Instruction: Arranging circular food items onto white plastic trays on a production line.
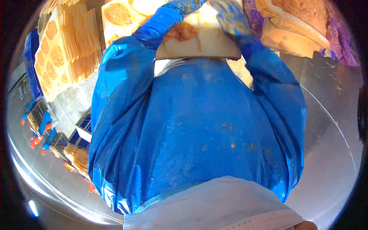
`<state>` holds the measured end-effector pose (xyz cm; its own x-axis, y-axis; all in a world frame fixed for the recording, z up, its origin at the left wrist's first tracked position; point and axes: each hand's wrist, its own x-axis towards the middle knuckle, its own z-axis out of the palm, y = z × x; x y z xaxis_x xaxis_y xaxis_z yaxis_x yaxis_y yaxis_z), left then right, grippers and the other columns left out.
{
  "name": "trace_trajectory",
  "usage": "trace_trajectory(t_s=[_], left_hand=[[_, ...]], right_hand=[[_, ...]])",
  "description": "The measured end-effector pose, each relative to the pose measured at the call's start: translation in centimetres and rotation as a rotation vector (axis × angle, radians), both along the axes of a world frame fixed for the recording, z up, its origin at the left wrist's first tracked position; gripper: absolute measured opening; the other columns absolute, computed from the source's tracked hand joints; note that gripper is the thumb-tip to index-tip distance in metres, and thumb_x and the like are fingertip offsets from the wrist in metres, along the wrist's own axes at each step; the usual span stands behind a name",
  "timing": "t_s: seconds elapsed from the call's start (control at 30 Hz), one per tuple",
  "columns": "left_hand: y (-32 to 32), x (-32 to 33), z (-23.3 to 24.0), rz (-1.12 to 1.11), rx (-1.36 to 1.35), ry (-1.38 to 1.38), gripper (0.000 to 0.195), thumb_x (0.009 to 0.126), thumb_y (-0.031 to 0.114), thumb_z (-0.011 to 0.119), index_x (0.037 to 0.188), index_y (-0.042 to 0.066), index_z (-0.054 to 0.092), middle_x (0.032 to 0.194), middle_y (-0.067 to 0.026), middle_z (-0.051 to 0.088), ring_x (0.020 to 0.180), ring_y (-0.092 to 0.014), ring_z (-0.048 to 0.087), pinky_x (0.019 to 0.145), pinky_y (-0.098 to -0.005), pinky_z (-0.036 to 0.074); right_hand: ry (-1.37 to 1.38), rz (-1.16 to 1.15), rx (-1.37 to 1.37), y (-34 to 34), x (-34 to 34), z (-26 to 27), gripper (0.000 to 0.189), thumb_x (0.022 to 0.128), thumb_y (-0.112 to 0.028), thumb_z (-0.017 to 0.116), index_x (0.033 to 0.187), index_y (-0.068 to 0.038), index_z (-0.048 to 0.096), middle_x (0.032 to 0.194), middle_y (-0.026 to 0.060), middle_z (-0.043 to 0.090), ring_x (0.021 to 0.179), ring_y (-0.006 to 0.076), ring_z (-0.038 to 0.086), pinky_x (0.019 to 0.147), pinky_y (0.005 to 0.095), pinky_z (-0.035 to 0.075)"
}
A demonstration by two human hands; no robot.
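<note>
My left hand [189, 5], in a soiled blue glove, reaches to the top edge of the picture over a white board or mould [184, 49]. Its fingers are partly cut off. My right hand [230, 15], gloved and smeared, is blurred above the right part of the same board. What lies between the hands is washed out by glare. A reddish-brown patch of food paste [182, 31] sits on the board. Left of it is a pale sheet with a round brown filling [118, 14].
At the left stands a tall stack of thin sheets [83, 43] beside a panel with round brown patches [50, 61]. At the upper right, a large tub [299, 20] holds a pinkish-brown mass, with purple plastic [342, 46] around it. Other people [47, 123] in blue sleeves and orange gloves are far left.
</note>
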<state>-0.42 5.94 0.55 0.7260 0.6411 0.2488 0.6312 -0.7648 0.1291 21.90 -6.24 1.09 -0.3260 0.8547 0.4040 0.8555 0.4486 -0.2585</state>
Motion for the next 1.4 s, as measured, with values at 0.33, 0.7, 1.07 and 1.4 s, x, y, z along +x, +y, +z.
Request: trace_trajectory(t_s=[0.33,0.7,1.07,1.4], left_hand=[[-0.6,-3.8,2.6,0.018,0.083,0.038,0.064,0.101,0.034,0.053,0.158,0.01,0.039,0.165,-0.0156,0.033,0.154,-0.036,0.025,0.125,-0.052,0.019],[-6.2,-16.9,4.4,0.299,-0.129,-0.374,0.049,0.104,0.02,0.054,0.151,0.01,0.05,0.165,-0.017,0.034,0.154,-0.041,0.024,0.124,-0.053,0.021],[-13.8,-16.1,0.1,0.191,-0.193,-0.207,0.029,0.082,0.032,0.077,0.105,0.014,0.071,0.104,-0.0134,0.067,0.096,-0.036,0.064,0.084,-0.0485,0.052],[-12.9,-15.8,7.1,0.354,-0.529,-0.212,0.046,0.093,0.054,0.065,0.123,0.019,0.068,0.103,-0.0149,0.074,0.097,-0.037,0.071,0.085,-0.0488,0.056]], right_hand=[[-0.132,-0.05,-0.108,-0.6,-0.1,1.1,0.067,0.099,-0.036,0.057,0.155,-0.002,0.041,0.163,0.0208,0.034,0.153,0.0366,0.028,0.126,0.0468,0.02],[-0.115,0.03,-0.176,4.9,-5.6,1.7,0.069,0.1,-0.032,0.055,0.161,-0.009,0.032,0.164,0.02,0.033,0.153,0.0389,0.028,0.126,0.0505,0.021],[-0.102,0.268,-0.254,-2.2,-15.4,3.3,0.028,0.086,-0.034,0.076,0.104,-0.012,0.073,0.099,0.0145,0.07,0.096,0.0359,0.064,0.084,0.0496,0.05],[0.613,0.317,-0.734,0.8,-17.1,2.0,0.011,0.098,-0.013,0.066,0.106,-0.005,0.068,0.103,0.0096,0.07,0.099,0.0224,0.068,0.09,0.0364,0.052]])
